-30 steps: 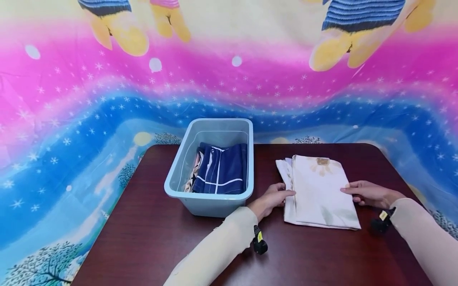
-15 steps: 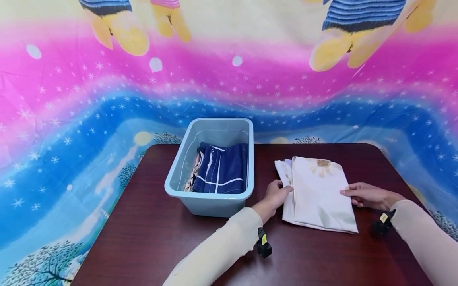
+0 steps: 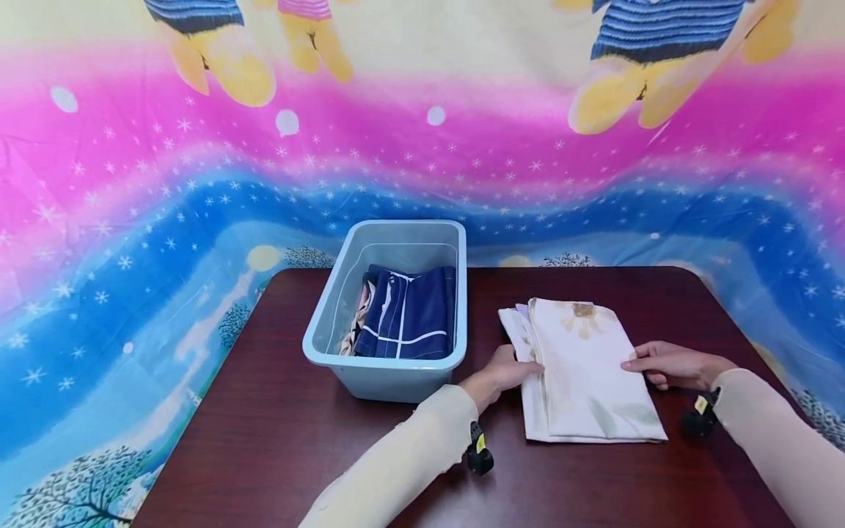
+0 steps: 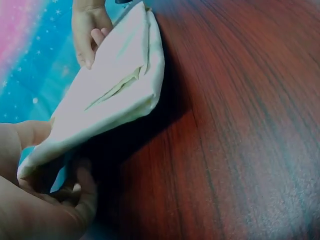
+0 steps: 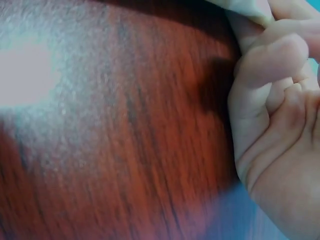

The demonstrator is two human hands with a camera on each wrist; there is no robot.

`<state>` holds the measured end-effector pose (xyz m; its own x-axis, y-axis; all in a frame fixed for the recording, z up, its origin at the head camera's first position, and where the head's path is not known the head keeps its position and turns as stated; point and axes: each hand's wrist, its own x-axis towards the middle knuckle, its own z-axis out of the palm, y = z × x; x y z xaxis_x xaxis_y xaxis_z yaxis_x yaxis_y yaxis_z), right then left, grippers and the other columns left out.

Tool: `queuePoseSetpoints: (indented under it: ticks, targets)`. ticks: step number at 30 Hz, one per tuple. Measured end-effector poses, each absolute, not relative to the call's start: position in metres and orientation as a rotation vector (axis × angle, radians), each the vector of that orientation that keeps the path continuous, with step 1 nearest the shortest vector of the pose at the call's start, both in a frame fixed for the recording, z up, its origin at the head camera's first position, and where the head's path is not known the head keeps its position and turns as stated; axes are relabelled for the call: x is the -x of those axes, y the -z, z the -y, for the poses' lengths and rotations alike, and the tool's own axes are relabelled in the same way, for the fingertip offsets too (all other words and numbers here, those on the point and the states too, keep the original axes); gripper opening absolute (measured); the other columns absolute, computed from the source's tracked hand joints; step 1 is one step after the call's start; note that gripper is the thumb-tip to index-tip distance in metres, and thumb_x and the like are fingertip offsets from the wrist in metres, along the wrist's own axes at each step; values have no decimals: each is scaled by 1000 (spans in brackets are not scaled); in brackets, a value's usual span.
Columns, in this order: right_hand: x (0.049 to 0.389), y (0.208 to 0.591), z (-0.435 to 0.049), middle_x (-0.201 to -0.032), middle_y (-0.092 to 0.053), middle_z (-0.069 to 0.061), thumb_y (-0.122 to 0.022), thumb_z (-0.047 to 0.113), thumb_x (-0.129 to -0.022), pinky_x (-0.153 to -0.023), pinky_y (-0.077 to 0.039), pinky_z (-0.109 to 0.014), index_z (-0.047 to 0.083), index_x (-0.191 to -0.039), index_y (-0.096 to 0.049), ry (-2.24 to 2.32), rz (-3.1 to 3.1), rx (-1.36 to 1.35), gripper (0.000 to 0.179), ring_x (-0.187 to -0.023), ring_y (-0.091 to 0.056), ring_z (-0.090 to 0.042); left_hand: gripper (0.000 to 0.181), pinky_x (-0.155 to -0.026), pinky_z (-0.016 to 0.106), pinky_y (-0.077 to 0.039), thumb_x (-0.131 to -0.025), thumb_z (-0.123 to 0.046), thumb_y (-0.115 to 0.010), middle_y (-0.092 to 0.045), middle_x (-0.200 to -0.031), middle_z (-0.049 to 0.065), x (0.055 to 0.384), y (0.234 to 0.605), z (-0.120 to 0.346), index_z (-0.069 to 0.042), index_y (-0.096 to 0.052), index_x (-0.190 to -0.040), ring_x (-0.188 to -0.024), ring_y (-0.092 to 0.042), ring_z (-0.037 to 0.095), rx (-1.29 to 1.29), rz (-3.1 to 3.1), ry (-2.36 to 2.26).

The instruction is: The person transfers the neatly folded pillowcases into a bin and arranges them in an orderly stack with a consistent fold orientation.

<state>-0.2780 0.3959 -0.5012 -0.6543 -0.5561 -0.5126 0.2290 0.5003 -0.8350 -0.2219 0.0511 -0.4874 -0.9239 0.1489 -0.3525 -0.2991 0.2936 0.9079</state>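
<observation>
A folded white cloth [image 3: 587,374] with a brown flower print and pale leaf marks is held between both hands at the right of the table. My left hand [image 3: 503,370] pinches its left edge, thumb on top and fingers underneath. At the opposite edge my right hand [image 3: 673,364] pinches the cloth with thumb above. In the left wrist view the folded cloth [image 4: 107,90] is tilted, with a dark shadow on the table beneath it. The right wrist view shows curled fingers of the right hand [image 5: 280,115] and only a corner of the cloth [image 5: 250,7].
A light blue plastic bin [image 3: 389,378] stands left of the cloth on the dark red wooden table [image 3: 264,440]. Inside it lie a folded navy cloth with white lines [image 3: 422,308] and a patterned cloth [image 3: 359,323]. A colourful printed curtain [image 3: 422,161] hangs behind the table.
Both hands have shifted the folded white cloth slightly toward the person, and its far edge has come nearer. Both hands keep their grip; the bin has not moved.
</observation>
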Motion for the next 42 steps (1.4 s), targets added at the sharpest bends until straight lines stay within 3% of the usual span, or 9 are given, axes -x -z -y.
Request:
queuePoseSetpoints:
  ticks: [7, 14, 32, 42]
  targets:
    - [277, 501, -395, -54, -46, 11, -53, 25, -105, -58, -49, -30, 8, -100, -66, 1197, -1978, 257, 21, -50, -46, -5, 31, -78, 30, -59, -89, -10, -74, -72, -104, 7, 221, 495, -49, -6, -63, -118, -91, -73, 20, 15, -2167, -1703]
    - [276, 501, -397, -53, -44, 10, -52, 25, -106, -60, -52, -33, 10, -95, -63, 1164, -1983, 282, 22, -50, -49, -5, 47, -92, 28, -54, -90, -5, -72, -69, -122, 8, 221, 507, -47, -6, -58, -135, -105, -67, 15, -75, -2232, -1710]
    - [274, 503, -401, -58, -47, 9, -49, 20, -107, -59, -46, -30, 5, -109, -61, 1208, -1933, 313, 19, -56, -48, -5, 63, -99, 28, -49, -91, 1, -65, -64, -136, 9, 228, 514, -47, -12, -45, -149, -115, -64, 16, -202, -2156, -1734]
    - [272, 505, -399, -59, -48, 9, -52, 23, -106, -61, -47, -27, 6, -104, -58, 1208, -1973, 271, 18, -56, -48, -5, 69, -104, 28, -47, -90, 3, -65, -59, -143, 9, 224, 513, -48, -12, -41, -153, -122, -60, 16, -184, -2205, -1739]
